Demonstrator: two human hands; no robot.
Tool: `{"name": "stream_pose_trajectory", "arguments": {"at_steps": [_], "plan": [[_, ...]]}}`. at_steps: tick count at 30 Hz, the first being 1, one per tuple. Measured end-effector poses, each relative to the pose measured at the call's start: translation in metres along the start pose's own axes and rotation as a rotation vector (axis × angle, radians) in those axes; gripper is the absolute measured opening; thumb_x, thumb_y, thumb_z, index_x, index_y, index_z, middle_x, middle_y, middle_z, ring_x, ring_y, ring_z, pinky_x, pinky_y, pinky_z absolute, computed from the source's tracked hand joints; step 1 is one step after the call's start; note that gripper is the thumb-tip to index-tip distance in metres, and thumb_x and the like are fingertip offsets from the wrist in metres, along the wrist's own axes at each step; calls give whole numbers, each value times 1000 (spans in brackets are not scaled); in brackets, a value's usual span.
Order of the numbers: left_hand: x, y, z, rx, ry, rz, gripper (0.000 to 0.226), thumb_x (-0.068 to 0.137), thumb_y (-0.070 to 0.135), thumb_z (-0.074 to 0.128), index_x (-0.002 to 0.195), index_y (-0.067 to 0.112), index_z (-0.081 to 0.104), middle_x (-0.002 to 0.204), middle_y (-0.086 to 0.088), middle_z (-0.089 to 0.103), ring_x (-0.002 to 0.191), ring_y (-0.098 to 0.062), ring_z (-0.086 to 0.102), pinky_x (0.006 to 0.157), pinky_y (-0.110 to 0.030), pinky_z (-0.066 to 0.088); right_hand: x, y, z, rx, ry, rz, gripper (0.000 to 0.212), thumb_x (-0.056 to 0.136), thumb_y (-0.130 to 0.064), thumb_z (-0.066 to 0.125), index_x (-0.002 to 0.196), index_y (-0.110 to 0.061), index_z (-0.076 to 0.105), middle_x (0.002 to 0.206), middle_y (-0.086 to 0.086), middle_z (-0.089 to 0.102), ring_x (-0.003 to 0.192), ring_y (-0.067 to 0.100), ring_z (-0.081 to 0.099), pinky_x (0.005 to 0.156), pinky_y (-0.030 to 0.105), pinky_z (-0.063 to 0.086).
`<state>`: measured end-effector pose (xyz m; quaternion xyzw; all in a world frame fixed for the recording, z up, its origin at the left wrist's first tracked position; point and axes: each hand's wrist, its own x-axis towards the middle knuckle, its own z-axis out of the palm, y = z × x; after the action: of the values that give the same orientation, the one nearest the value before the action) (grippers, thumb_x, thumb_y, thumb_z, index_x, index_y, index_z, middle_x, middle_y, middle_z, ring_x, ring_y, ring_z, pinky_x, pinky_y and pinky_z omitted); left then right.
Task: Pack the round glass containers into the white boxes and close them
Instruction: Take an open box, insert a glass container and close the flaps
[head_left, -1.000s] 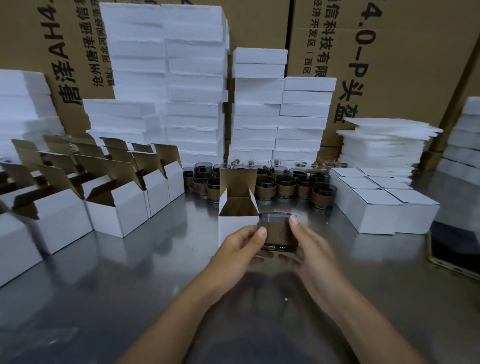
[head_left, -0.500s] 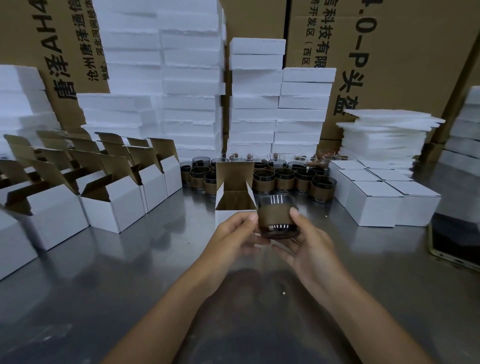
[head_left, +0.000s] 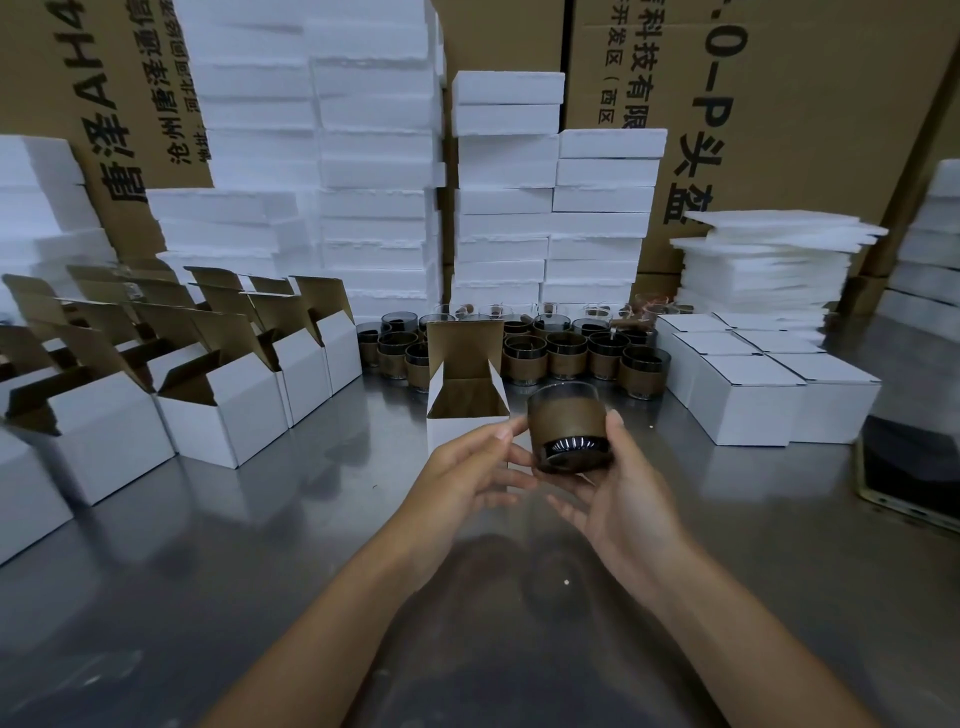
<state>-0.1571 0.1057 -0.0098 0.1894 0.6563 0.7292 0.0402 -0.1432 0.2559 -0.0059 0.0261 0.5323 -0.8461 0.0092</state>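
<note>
The right hand (head_left: 623, 499) grips the tilted glass container (head_left: 569, 426), fingers curled beneath. The left hand (head_left: 467, 467) touches its left side, fingers loosely apart, beside 1 open white box (head_left: 444, 434).

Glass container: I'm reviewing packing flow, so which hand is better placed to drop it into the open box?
Probably right. The right hand grips the glass container beside the open white box; the left hand only touches it with fingertips, free to steady the box.
</note>
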Motion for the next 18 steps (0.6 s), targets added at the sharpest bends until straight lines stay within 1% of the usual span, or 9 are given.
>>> {"name": "stream_pose_trajectory", "arguments": {"at_steps": [2, 5, 6, 8, 10, 12, 14, 16, 18], "plan": [[1, -1, 0, -2, 14, -5, 35, 75, 49, 51, 103, 36, 67, 88, -1, 67, 83, -17, 68, 71, -23, 53, -1, 0, 2, -67, 41, -55, 38, 96, -45, 36, 99, -19, 64, 88, 3, 74, 77, 13, 70, 66, 29, 45], [3, -4, -2, -1, 48, -13, 39, 74, 50, 51, 106, 31, 66, 91, -1, 69, 85, -17, 69, 74, -26, 54, -1, 2, 5, -180, 139, -189, 26, 96, -36, 43, 105, -19, 61, 98, 5, 70, 87, 16, 66, 69, 29, 47], [4, -4, -2, 2, 55, -13, 41, 74, 50, 51, 106, 30, 66, 93, -1, 70, 87, -18, 69, 75, -26, 53, -2, 3, 5, -219, 163, -238, 20, 96, -33, 46, 106, -22, 59, 102, 3, 68, 91, 16, 64, 71, 29, 48], [4, -5, -2, 6, 55, -13, 41, 74, 51, 52, 107, 30, 66, 97, 1, 71, 89, -18, 69, 77, -26, 53, -3, 4, 5, -292, 190, -325, 11, 94, -28, 52, 104, -27, 54, 103, -4, 65, 91, 7, 61, 78, 29, 48], [3, -4, -2, 5, 48, -16, 41, 75, 50, 52, 108, 31, 66, 99, 3, 72, 91, -17, 69, 78, -26, 52, -4, 5, 5, -323, 185, -372, 21, 89, -26, 60, 108, -29, 51, 104, -10, 62, 85, -4, 60, 82, 25, 48], [2, -4, -1, 20, 27, -22, 43, 77, 50, 50, 113, 30, 65, 104, 3, 71, 96, -17, 68, 81, -26, 51, -5, 5, 5, -328, 166, -396, 34, 82, -23, 69, 112, -26, 53, 103, -11, 63, 80, -10, 61, 75, 13, 48], [1, -3, -1, 37, 0, -33, 47, 79, 51, 49, 116, 27, 64, 109, 2, 70, 99, -17, 67, 83, -25, 51, -6, 6, 4, -366, 143, -443, 37, 76, -20, 75, 108, -24, 57, 97, -11, 67, 80, -7, 63, 67, 5, 44], [0, -3, 0, 43, -23, -44, 47, 79, 53, 48, 114, 26, 66, 110, 1, 70, 100, -16, 66, 83, -24, 51, -7, 7, 4, -414, 141, -484, 44, 70, -19, 80, 104, -29, 55, 98, -12, 65, 83, -7, 62, 67, 4, 44], [-1, -4, 1, 39, -27, -61, 48, 76, 58, 50, 109, 28, 69, 110, 1, 70, 101, -16, 66, 85, -27, 50, -8, 9, 5, -464, 159, -531, 52, 64, -20, 83, 104, -34, 53, 101, -13, 61, 88, -5, 61, 70, 7, 45]]}}
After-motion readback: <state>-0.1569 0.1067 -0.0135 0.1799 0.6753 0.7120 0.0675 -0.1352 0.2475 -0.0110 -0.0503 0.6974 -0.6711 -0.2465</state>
